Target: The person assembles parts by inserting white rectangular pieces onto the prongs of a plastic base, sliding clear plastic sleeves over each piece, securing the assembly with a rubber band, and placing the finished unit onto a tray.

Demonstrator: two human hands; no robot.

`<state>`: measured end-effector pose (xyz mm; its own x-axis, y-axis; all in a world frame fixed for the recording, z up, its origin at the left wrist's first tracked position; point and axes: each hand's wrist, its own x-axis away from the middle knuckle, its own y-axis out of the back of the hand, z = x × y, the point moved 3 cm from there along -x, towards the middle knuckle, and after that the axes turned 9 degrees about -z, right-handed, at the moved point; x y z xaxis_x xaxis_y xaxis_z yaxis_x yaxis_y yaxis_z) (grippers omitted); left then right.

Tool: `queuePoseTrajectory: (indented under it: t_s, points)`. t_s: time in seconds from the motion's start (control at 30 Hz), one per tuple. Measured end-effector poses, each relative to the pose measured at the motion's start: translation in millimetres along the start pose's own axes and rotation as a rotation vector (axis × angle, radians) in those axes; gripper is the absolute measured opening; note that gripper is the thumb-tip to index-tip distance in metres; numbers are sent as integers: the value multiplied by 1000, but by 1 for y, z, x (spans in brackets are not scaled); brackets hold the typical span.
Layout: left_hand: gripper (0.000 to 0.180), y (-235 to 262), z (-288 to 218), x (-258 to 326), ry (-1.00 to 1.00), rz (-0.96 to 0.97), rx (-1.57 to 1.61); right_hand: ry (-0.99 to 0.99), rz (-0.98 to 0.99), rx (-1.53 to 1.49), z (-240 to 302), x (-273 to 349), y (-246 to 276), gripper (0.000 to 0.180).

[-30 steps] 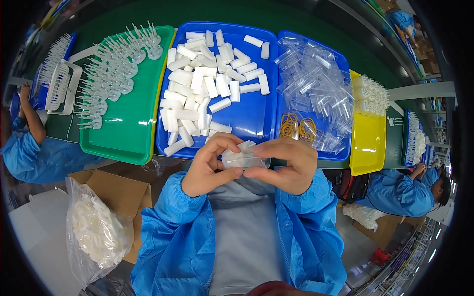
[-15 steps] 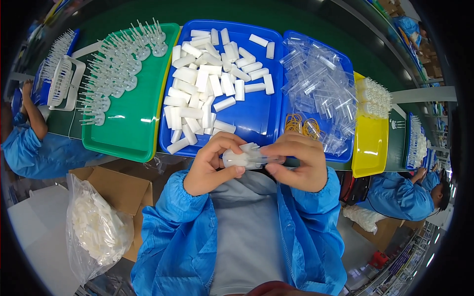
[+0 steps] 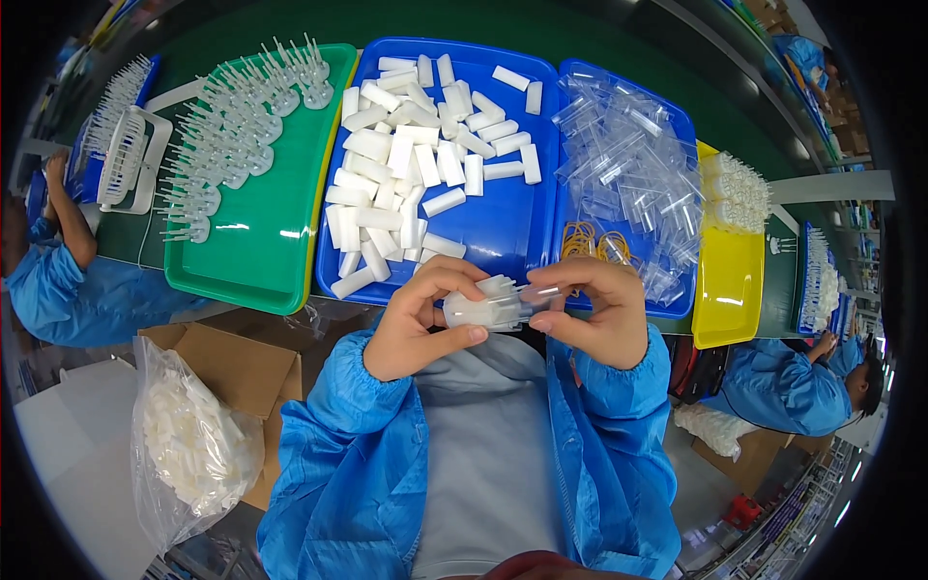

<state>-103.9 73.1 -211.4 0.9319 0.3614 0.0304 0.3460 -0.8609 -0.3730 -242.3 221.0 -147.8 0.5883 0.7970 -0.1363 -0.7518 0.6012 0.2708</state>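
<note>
Above the near edge of the blue tray, my left hand [image 3: 423, 321] is closed around a translucent white plastic piece [image 3: 486, 304] with several prongs pointing right. My right hand [image 3: 601, 311] pinches a clear plastic sleeve [image 3: 544, 296] between thumb and fingers at the prong ends. Whether the sleeve sits over a prong is too small to tell. Just beyond my hands is a blue tray [image 3: 503, 246] of loose white blocks [image 3: 398, 155]. To its right, a second blue tray [image 3: 570, 208] holds clear plastic sleeves [image 3: 633, 145] and yellow rubber bands [image 3: 594, 242].
On the left, a green tray [image 3: 242, 261] carries rows of pronged pieces [image 3: 227, 145]. A yellow tray [image 3: 725, 300] with white pieces [image 3: 735, 188] stands right. A white fan [image 3: 126, 159] is far left. Below, a bag of white pieces [image 3: 193, 435] leans on a cardboard box [image 3: 237, 372]. Co-workers sit either side.
My right hand has shifted slightly right, and its fingers are opened a little wider around the clear sleeve. My left hand keeps its hold on the pronged piece, with little movement.
</note>
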Motion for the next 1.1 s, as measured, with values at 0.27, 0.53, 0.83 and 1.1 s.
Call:
queuePoseTrajectory:
  t_s: [0.27,0.53,0.83,1.1]
  points:
    - [25,0,-3,4,1,-66,25,-115,-126,-409,-24,16,-11,31]
    - [13,-8,-13,4,-167,-149,-307,-74,-224,-416,-29,23,-19,31]
    - [22,-2,-13,3,107,-100,-38,353,-103,117,-4,3,-9,29]
    - [35,17,-14,3,78,-144,45,450,-55,350,7,-1,-6,29]
